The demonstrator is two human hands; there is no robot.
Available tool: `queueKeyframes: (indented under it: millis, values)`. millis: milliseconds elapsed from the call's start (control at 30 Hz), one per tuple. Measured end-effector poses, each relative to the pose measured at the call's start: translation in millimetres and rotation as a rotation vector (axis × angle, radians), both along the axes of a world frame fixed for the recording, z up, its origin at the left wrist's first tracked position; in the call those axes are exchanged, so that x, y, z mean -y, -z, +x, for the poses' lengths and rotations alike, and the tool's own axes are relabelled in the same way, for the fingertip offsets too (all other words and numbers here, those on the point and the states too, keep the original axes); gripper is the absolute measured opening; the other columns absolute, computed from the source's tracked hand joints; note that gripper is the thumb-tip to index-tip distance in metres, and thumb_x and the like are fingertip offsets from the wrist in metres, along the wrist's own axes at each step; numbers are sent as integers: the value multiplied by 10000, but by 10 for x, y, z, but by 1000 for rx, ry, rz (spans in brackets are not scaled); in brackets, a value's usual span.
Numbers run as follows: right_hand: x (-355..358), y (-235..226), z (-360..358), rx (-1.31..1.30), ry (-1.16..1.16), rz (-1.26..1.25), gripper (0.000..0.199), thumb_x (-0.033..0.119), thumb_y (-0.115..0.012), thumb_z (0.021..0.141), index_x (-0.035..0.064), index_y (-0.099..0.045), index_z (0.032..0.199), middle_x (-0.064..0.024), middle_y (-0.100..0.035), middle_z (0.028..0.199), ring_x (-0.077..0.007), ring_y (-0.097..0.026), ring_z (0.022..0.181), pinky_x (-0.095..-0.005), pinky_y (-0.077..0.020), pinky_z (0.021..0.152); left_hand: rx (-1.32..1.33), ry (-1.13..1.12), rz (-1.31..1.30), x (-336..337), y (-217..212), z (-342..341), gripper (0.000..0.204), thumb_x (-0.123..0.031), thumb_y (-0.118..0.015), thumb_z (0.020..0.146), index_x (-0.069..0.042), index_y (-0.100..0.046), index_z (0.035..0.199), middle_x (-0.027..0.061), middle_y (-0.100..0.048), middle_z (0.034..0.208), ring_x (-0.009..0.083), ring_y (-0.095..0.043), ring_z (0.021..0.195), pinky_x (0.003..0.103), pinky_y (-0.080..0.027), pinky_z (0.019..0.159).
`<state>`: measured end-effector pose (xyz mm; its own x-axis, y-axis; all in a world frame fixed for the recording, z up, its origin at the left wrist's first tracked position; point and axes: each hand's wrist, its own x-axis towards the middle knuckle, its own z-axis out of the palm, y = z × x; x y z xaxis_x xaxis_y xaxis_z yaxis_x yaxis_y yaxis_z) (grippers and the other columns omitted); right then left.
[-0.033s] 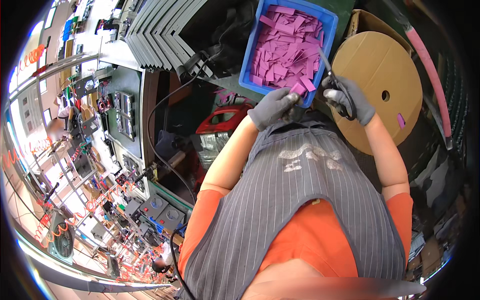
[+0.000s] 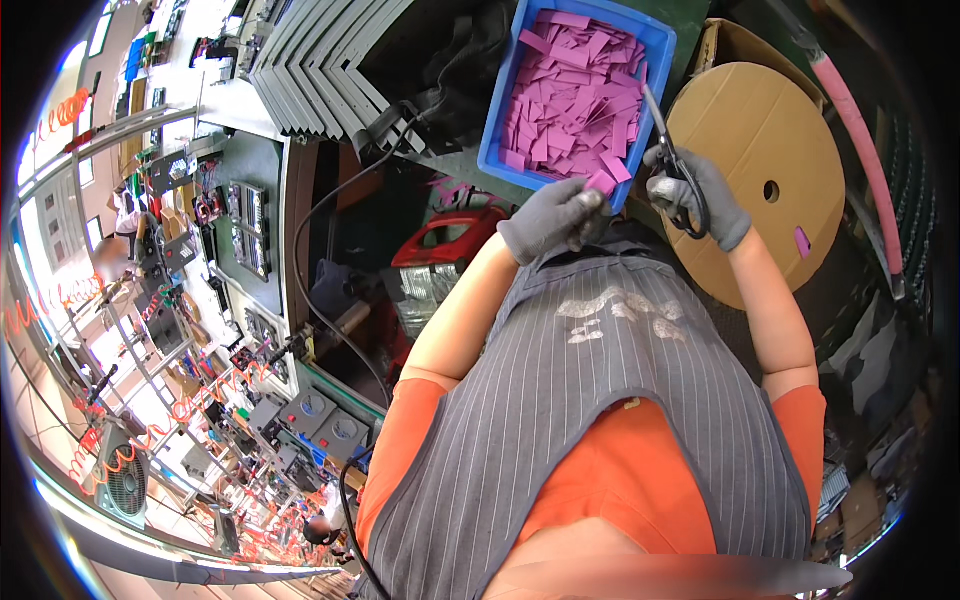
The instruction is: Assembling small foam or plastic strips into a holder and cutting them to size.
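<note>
1. Just over the near rim of the blue bin point(image 2: 497, 150), a pink strip point(image 2: 604, 181) sits pinched between the fingertips of the gloved left hand point(image 2: 553, 218). It hangs at the bin's front edge, touching or almost touching the heap of cut pink pieces point(image 2: 575, 95) inside.
2. Scissors point(image 2: 668, 150) are in the gloved right hand point(image 2: 695, 195), fingers curled shut through the black loops, blades pointing up over the bin beside the strip. Whether the blades are parted is too small to tell.
3. To cut well, my judgement is that the strip should stay over the bin, so each piece drops into the heap and not past the rim.
4. Hold the strip close to the cut line, yet keep the glove tips out of the blades' path.
5. Square the blades to the strip so pieces match those in the heap.
6. Beyond the right hand lies a round brown cardboard disc point(image 2: 770, 150) with a stray pink piece point(image 2: 802, 241) on it; a pink hose point(image 2: 865, 150) runs past its far edge.
7. Left of the bin sit grey angled metal frames point(image 2: 310, 60) and a red object point(image 2: 445, 240) lower down.
</note>
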<state>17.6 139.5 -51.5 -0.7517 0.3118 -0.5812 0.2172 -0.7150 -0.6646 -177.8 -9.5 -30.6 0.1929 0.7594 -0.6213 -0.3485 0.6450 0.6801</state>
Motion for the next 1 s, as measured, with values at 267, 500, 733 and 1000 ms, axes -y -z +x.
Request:
queueKeyframes:
  millis: [267, 500, 733, 1000]
  values:
    - [61, -260, -262, -7, -139, 423, 402, 116, -678, 736, 43, -515, 1096, 29, -459, 651, -63, -488, 575, -206, -423, 547, 1, 54, 6, -28, -77, 134, 268, -261, -484, 930, -29, -527, 1057, -4, -527, 743, 72, -503, 620, 215, -433, 513]
    - [-236, -333, -316, -90, 1, 580, 481, 159, -721, 722, 52, -493, 1132, 44, -466, 705, -51, -447, 624, -186, -384, 565, 67, -17, 21, 19, -230, -21, 303, -306, -478, 929, -18, -548, 995, 5, -518, 669, 81, -469, 543, 200, -398, 487]
    - [-165, -331, 194, 17, -63, 75, 526, 422, -508, 861, 81, -435, 1254, 29, -453, 812, -62, -453, 717, -199, -407, 657, -91, -171, 66, -11, -215, -37, 309, -318, -458, 940, -32, -573, 932, -14, -487, 623, 63, -458, 504, 189, -385, 488]
    - [122, -279, 85, -64, -456, 681, 791, 461, -768, 647, 30, -438, 1223, -101, -523, 876, -214, -526, 831, -331, -435, 743, -75, -131, 9, -87, -239, 64, 282, -318, -479, 932, -47, -556, 923, -3, -487, 615, 69, -432, 520, 218, -348, 486]
